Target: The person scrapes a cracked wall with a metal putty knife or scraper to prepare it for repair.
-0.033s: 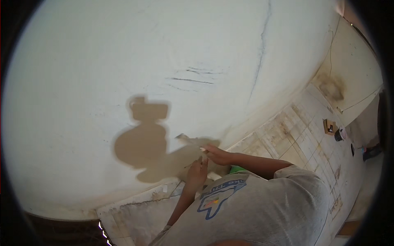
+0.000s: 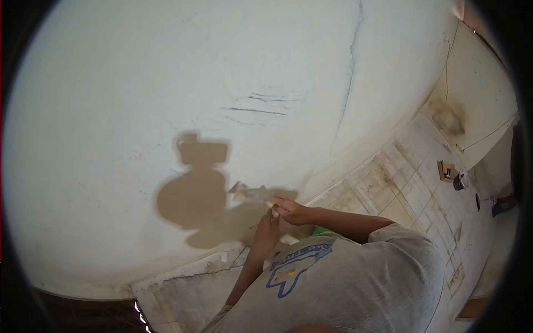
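Observation:
My right hand (image 2: 291,211) is closed round the handle of a flat-ended hand tool (image 2: 244,192) that looks like a putty knife or a brush. Its pale, flared end points left, close to the wall, and is partly blurred. Just below, my left hand (image 2: 266,230) is raised with its fingers drawn together, their tips at the fingers of my right hand. Whatever the left fingers hold, if anything, is too small to make out. Both hands are in front of the lower part of a white wall (image 2: 127,89), over a dark shadow cast there.
Dark cracks (image 2: 255,110) mark the wall above the hands, and a long crack (image 2: 351,66) runs down further right. The stained tiled floor (image 2: 383,188) carries a small cardboard box (image 2: 445,172) and a bucket (image 2: 460,181) at the right. A dark opening (image 2: 83,313) lies lower left.
The tool's flared end has swung slightly left and turned. My right hand has shifted a little, and my left fingertips have come up against it.

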`<action>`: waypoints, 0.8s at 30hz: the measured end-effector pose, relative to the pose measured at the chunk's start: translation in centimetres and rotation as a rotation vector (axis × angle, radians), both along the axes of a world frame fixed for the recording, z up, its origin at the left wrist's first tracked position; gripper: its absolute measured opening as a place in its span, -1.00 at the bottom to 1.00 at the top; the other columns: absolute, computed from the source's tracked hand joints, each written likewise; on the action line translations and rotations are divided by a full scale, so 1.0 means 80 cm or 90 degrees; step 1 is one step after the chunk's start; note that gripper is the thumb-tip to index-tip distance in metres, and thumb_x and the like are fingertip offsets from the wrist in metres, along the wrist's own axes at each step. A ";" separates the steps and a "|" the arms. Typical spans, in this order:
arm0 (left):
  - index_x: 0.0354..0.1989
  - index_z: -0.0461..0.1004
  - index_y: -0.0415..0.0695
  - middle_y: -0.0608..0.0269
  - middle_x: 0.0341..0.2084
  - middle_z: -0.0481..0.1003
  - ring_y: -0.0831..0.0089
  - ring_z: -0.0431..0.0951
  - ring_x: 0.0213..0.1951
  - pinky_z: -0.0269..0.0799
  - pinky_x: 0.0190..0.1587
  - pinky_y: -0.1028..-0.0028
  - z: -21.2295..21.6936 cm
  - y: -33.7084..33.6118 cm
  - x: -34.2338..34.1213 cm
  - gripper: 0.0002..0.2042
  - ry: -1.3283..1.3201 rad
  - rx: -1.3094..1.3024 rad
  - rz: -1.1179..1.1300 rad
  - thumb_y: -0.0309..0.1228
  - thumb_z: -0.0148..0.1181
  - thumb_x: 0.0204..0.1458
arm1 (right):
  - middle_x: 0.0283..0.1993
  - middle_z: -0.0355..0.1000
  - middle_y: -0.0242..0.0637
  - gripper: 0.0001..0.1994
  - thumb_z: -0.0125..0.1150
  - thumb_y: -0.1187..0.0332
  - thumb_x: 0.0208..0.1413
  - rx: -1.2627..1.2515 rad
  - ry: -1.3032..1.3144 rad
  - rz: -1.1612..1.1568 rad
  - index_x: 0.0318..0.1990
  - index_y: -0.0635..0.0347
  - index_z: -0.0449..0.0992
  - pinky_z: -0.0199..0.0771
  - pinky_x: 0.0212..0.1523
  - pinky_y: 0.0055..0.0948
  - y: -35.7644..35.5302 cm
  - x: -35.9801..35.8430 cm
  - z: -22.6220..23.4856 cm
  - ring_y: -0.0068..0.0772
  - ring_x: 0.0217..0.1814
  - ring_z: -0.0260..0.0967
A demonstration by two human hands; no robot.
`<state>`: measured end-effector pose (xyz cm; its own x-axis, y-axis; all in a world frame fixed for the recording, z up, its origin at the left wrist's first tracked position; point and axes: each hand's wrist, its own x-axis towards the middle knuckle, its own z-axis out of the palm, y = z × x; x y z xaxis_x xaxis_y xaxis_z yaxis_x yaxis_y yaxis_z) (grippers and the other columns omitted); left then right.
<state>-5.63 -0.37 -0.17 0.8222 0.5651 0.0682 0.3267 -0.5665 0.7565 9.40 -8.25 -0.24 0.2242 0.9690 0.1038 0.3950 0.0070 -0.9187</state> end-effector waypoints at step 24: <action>-0.34 0.42 -0.24 0.44 -0.77 0.20 0.67 0.13 -0.72 0.06 -0.61 0.61 0.304 -0.010 0.187 -0.69 -0.757 -0.266 0.017 -0.23 -0.08 0.26 | -0.30 0.33 -0.45 -0.66 0.19 0.63 -0.07 0.124 0.044 -0.380 -0.10 0.14 0.39 0.33 -0.26 -0.54 -0.254 0.174 -0.025 -0.60 -0.25 0.31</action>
